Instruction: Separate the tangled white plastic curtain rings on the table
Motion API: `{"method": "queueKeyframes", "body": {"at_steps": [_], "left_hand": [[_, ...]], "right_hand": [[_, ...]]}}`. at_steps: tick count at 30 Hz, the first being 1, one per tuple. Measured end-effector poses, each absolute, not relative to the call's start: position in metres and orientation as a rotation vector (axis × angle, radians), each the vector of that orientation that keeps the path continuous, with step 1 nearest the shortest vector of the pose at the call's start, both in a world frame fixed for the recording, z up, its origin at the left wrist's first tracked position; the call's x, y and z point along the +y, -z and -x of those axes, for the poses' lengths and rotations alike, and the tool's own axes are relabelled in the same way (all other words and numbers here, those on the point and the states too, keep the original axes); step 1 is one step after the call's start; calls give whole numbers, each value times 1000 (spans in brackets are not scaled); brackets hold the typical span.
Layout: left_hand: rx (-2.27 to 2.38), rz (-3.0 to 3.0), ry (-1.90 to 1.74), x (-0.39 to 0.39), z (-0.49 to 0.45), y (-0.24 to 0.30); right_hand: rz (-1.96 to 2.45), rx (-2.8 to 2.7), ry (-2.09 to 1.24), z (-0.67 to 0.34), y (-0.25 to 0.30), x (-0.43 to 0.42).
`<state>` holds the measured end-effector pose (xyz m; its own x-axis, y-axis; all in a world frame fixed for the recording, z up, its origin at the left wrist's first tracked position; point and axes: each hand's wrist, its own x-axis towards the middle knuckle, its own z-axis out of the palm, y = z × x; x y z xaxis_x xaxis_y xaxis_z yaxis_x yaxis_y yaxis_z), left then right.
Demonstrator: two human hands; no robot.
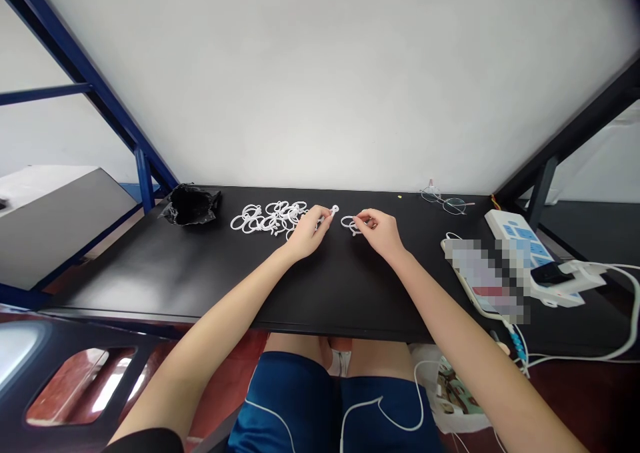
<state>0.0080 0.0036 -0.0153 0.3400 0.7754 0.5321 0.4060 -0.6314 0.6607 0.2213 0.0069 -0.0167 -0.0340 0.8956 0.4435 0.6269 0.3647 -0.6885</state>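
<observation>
My left hand (311, 231) is closed, pinching a small white piece with a round end (335, 209) that pokes out past the fingertips. Just left of that hand, white plastic rings (253, 219), which look like curtain rings with small eyelets, lie in a loose pile; the hand covers part of it. My right hand (380, 231) has its thumb and fingers closed on a white ring (347, 221) at the desk surface. Part of this ring is hidden behind the fingers, and I cannot tell whether more than one is there. A short gap separates the two hands.
On the black desk (210, 273), an open black plastic bag (190, 206) stands at the far left. Eyeglasses (445, 201) lie at the back right. A phone (475, 279) and a power strip (520, 233) with white cables sit on the right. Blue metal frame bars (100, 89) rise at left.
</observation>
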Motion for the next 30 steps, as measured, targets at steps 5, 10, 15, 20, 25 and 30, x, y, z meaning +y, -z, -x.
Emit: {"method": "queueKeyframes", "body": {"at_steps": [5,10,15,20,25,30], "left_hand": [[903,-2456,-1119,-3,-11,14],[896,-2594,-1048,-3,-11,15],[880,-2644,-1059,-3,-10,14],[870,-2671,-1036,-4,-10,12],[841,-2658,-1022,-7,-11,10],[864,-2533,-1069,-10,-13,9]], "right_hand": [[1217,-1733,-525,-215,14,2],[1112,-1850,-562,-212,12,-3],[1078,-1918,-477,-213,13,-2],[1067,-1922,-485,-214,14,-1],[1096,-1849,-600,-214,13,-1],[1089,-1700,-847,-214,14,3]]}}
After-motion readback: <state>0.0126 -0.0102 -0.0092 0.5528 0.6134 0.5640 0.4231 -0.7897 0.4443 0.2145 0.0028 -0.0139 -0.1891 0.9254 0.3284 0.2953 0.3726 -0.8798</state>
